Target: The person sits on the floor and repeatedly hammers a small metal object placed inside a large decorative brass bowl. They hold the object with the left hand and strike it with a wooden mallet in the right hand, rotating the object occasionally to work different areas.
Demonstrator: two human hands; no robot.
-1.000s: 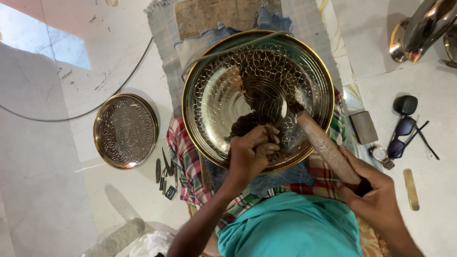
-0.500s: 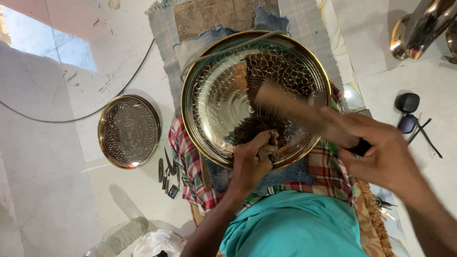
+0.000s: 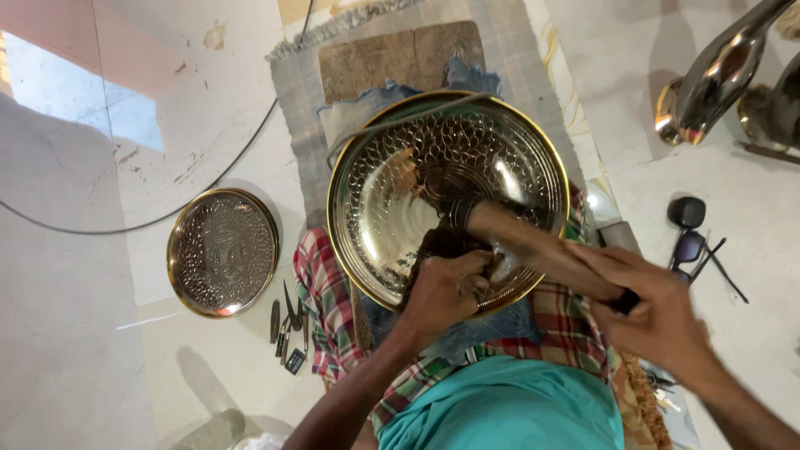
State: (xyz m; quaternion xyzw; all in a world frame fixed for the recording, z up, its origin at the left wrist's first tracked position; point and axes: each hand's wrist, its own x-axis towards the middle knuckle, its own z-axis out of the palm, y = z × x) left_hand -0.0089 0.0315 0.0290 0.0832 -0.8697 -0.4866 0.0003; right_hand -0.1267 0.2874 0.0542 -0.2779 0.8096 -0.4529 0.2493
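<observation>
A large brass plate (image 3: 392,192) with a hammered scale pattern rests on my lap, over a checked cloth (image 3: 321,292). My left hand (image 3: 446,287) is closed around a small dark punch held on the plate's lower part. My right hand (image 3: 658,312) grips the handle of a wooden mallet (image 3: 533,246); its blurred head sits over the plate, just above the punch.
A smaller patterned brass plate (image 3: 222,252) lies on the floor to the left, with several small chisels (image 3: 287,321) beside it. A grey mat (image 3: 383,58) lies beyond the big plate. Sunglasses (image 3: 690,237) and shiny metal vessels (image 3: 725,75) sit at the right. A black cable (image 3: 125,225) curves across the floor.
The mallet, down on the punch a second ago, swung up over the plate and has now dropped back toward the punch. My left hand stayed put on the punch.
</observation>
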